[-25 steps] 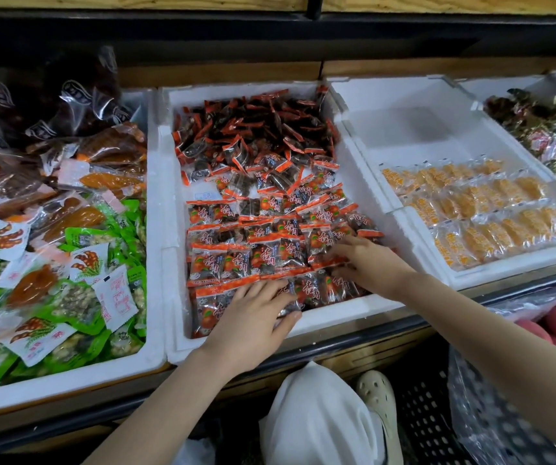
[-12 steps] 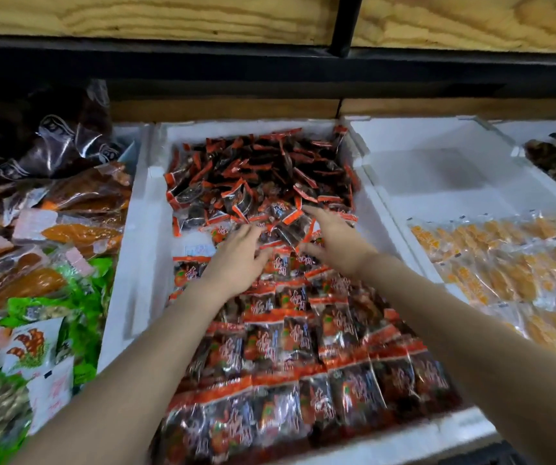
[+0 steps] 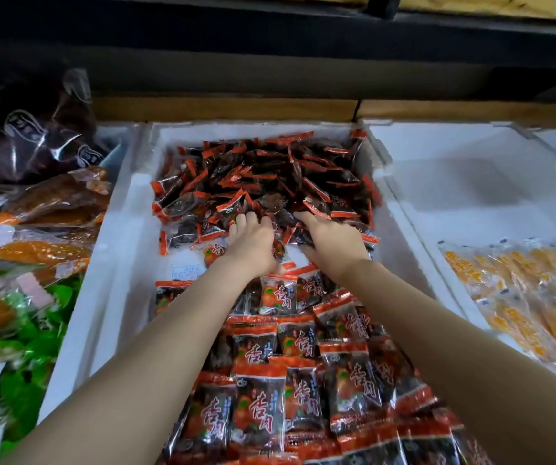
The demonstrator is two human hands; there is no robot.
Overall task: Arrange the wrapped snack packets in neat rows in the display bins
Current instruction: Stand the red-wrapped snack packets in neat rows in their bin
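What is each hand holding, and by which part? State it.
Cannot be told. The left hand and right hand lie on the loose packets, dug in among them; no clear grip shows.

Middle bin (image 3: 125, 229): loose heap (image 3: 269, 176) at back, packet rows (image 3: 303, 380) in front; left hand (image 3: 253, 243), right hand (image 3: 333, 239) on heap's near edge; bagged goods (image 3: 34, 229) left; side bin (image 3: 471, 182) right.

Left hand (image 3: 253, 241) and right hand (image 3: 335, 241) off the front rows (image 3: 263, 417); now at the loose pile (image 3: 269, 176) behind
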